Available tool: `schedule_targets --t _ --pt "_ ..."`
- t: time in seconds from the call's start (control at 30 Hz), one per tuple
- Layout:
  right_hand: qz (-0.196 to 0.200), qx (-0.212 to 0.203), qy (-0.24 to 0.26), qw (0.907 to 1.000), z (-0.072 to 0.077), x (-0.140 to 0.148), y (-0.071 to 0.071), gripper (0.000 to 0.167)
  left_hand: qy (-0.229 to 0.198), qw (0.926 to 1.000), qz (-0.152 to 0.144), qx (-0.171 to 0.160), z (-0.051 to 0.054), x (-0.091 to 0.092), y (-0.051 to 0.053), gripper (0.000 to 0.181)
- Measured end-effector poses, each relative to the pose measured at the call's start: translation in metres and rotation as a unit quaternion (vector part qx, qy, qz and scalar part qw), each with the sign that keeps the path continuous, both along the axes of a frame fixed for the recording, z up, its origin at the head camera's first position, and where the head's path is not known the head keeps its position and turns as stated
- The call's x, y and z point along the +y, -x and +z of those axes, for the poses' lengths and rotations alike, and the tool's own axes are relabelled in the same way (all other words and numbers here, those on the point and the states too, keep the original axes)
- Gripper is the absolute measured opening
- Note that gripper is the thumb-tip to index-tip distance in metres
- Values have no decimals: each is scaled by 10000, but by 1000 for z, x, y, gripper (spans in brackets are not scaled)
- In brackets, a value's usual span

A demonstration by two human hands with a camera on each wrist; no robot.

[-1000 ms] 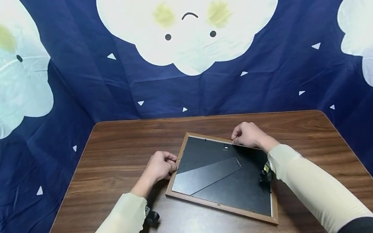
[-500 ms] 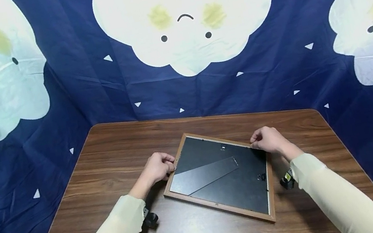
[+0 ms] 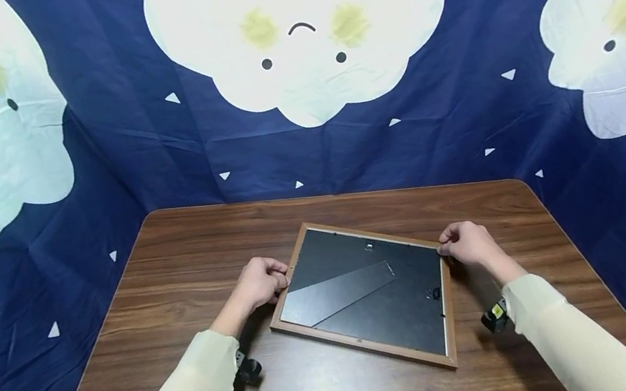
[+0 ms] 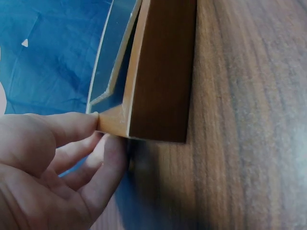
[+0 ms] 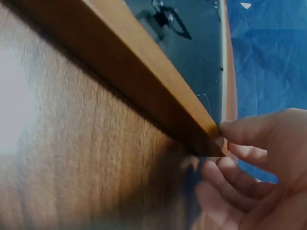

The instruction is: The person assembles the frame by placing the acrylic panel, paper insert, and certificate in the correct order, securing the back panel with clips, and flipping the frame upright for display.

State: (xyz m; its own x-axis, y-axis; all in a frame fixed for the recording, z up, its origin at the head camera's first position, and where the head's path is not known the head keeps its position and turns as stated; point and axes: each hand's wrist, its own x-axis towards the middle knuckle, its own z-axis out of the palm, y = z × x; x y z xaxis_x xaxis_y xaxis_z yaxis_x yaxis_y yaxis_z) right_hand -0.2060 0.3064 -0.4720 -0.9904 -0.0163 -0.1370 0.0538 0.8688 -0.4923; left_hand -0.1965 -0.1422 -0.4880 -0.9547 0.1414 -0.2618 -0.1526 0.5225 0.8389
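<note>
A wooden picture frame (image 3: 353,244) lies at an angle on the table, its black back upward. A flat easel stand (image 3: 345,293) is folded against that back. My left hand (image 3: 259,282) pinches the frame's left edge; in the left wrist view the thumb lies on the rim and the curled fingers are beside it, their tips partly hidden. At the far right corner, my right hand (image 3: 469,245) grips the rim with thumb and fingers. The right wrist view shows that thumb (image 5: 249,130) on top of the corner, the other fingers lower down.
The brown wood-grain table (image 3: 202,243) has rounded far corners. Blue cloth (image 3: 167,151) printed with white clouds hangs behind and along both sides. A metal hanger (image 3: 434,294) sits on the right part of the frame's back. Dark wrist cameras are strapped on both sleeves.
My right hand has slid rightward along the far edge of the picture frame, from near its middle to the far right corner. The left hand stays at the left edge.
</note>
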Motion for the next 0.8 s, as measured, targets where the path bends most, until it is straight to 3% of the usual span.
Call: schedule_targets --t 0.23,0.43,0.6,0.8 --pt "-308 -285 1404 9892 -10 1 -3 22 407 9991 -27 133 2 1 1 25" --pt "-530 -231 1937 9794 -14 5 -1 29 131 9997 -61 -197 3 4 6 22" --pt "-592 -323 2095 9755 -14 8 0 32 -130 9988 -269 -379 7 8 19 20" --pt "-662 -517 2355 9682 -12 6 0 35 -459 9964 -476 -522 12 10 44 30"
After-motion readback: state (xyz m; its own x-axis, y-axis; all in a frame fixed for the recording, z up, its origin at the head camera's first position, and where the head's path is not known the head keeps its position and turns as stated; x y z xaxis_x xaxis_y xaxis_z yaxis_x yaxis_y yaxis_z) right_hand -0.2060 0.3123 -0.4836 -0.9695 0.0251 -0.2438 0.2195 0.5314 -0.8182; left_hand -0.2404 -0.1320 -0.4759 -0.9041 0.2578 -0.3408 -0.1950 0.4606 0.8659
